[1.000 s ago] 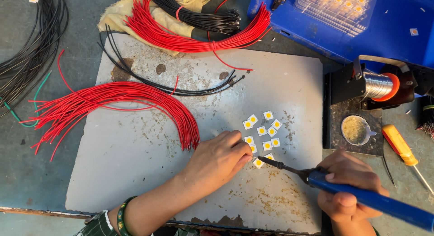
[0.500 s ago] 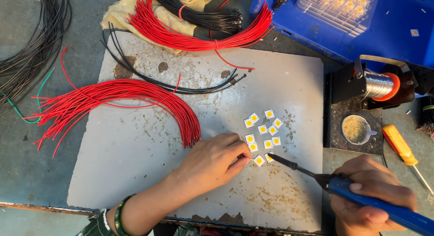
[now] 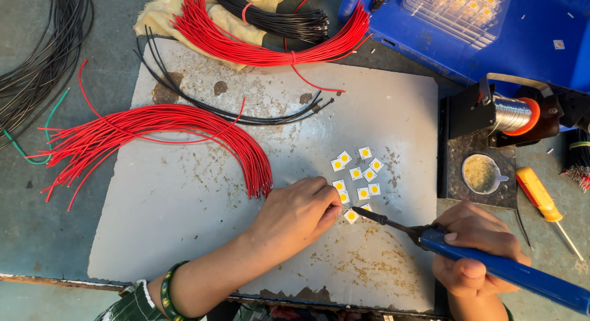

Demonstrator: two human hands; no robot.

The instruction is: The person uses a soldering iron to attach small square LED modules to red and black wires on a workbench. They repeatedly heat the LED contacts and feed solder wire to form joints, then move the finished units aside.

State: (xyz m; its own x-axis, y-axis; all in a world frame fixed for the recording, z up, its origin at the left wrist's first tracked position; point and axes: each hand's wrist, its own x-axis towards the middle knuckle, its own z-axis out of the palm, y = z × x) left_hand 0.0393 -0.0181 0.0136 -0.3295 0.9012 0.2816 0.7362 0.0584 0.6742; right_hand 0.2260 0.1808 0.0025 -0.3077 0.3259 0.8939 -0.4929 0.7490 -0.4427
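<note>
L hand [image 3: 295, 213] is resting on the white board [image 3: 184, 223], grip pinching together at one small square chip [image 3: 351, 216] w/ a yellow dot, fingertips touching it. R hand [image 3: 476, 253] is wrapping its grip round the blue handle of a soldering iron [image 3: 491, 266]; the dark tip is pointing left and sitting right at that same chip.

More chips [image 3: 359, 173] are lying in a loose cluster just above the pinched one, near centre-right of the board.

Red wires [image 3: 153, 133] are fanning across the board's left half, ends lying near the L hand. Thin black wires [image 3: 246, 115] are curving above them. Another red bundle [image 3: 264, 47] and a black bundle [image 3: 270, 17] are lying on a yellowish cloth [image 3: 160, 17] at the bench's far side.

Right of the board: solder spool [image 3: 513, 112], small round tin [image 3: 481, 173], yellow-handled screwdriver [image 3: 541, 195], blue case [image 3: 491, 32] behind.
</note>
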